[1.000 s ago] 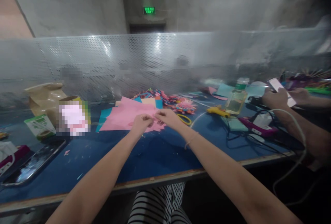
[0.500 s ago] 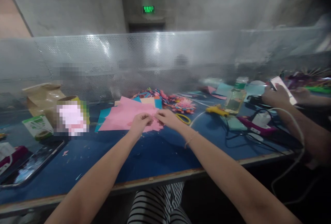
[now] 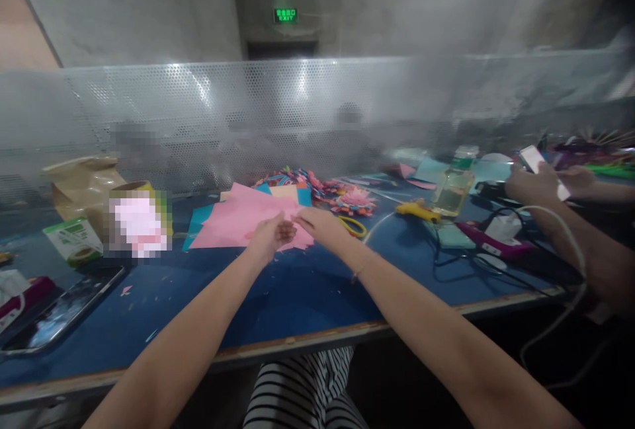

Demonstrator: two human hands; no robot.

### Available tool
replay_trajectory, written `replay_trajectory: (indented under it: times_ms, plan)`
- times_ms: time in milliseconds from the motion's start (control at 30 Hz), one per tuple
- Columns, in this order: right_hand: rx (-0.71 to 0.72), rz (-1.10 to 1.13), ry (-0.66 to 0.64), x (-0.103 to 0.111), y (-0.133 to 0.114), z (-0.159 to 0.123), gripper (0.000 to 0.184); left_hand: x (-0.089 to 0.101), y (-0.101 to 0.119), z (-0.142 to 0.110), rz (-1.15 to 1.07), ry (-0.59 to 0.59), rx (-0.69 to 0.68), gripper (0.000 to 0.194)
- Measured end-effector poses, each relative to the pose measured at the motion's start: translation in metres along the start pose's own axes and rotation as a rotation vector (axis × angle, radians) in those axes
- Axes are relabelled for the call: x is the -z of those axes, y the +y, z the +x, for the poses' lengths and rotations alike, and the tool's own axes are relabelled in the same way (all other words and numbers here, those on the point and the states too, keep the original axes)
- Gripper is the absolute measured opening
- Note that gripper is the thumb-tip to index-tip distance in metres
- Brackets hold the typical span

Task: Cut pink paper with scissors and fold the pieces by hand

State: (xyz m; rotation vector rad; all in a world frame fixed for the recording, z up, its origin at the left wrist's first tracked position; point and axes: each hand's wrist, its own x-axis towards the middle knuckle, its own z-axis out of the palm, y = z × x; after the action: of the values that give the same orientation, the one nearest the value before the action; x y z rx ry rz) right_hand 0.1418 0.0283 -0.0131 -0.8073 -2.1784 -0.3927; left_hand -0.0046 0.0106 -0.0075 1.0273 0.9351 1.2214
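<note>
Over a stack of pink paper sheets [image 3: 233,217], my left hand [image 3: 272,236] has its fingers curled in, its thumb toward my right hand. My right hand [image 3: 320,227] is closed in a pinch close beside it, the fingertips almost meeting those of the left. Whatever lies between the fingers is too small and blurred to make out. A jagged pink paper edge [image 3: 303,238] shows just under the right hand. Blue sheets [image 3: 194,231] stick out from beneath the pink ones. Behind the hands lie fringed paper flowers [image 3: 353,201] in pink, blue and orange.
Yellow-handled scissors [image 3: 353,226] lie right of my hands, with a yellow glue gun [image 3: 417,211] and a clear bottle [image 3: 454,184] farther right. Cables run around a purple power strip [image 3: 496,244]. A phone [image 3: 64,310] lies at left. A co-worker's hands [image 3: 533,184] hold another phone.
My left hand has turned slightly, showing more of its curled fingers, and the fingertips have drawn a little apart. My right hand stays nearly in place. The co-worker's phone has tilted.
</note>
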Motion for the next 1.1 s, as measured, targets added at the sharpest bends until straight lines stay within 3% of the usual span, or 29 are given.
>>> replay_trajectory:
  times_ms: [133, 267, 400, 533, 667, 767, 933, 1100]
  plan:
    - [0.109, -0.088, 0.019, 0.001, -0.003, -0.002, 0.022, -0.001, 0.001, -0.003, -0.043, -0.01, -0.092, 0.028]
    - [0.104, 0.018, 0.003, 0.005, -0.011, -0.001, 0.019, 0.0, 0.0, -0.001, -0.082, -0.009, -0.135, 0.022]
    - [-0.057, 0.236, 0.094, 0.001, -0.016, 0.002, 0.016, 0.002, 0.0, 0.002, -0.087, 0.01, -0.199, 0.02]
    - [-0.326, 0.456, 0.149, -0.003, -0.014, 0.006, 0.018, 0.001, 0.001, 0.001, -0.095, 0.016, -0.221, 0.022]
    - [-0.517, 0.604, 0.067, -0.001, -0.012, 0.008, 0.02, -0.001, 0.0, -0.001, -0.06, -0.005, -0.234, 0.022]
    - [-0.549, 0.701, -0.022, 0.001, -0.012, 0.008, 0.018, -0.002, 0.0, -0.002, -0.018, -0.015, -0.224, 0.024]
    - [-0.573, 0.724, -0.021, 0.004, -0.016, 0.009, 0.02, 0.001, -0.002, 0.0, 0.083, 0.024, -0.255, 0.027]
    - [-0.512, 0.664, -0.013, 0.01, -0.019, 0.012, 0.013, -0.001, -0.001, -0.002, 0.165, 0.009, -0.275, 0.021]
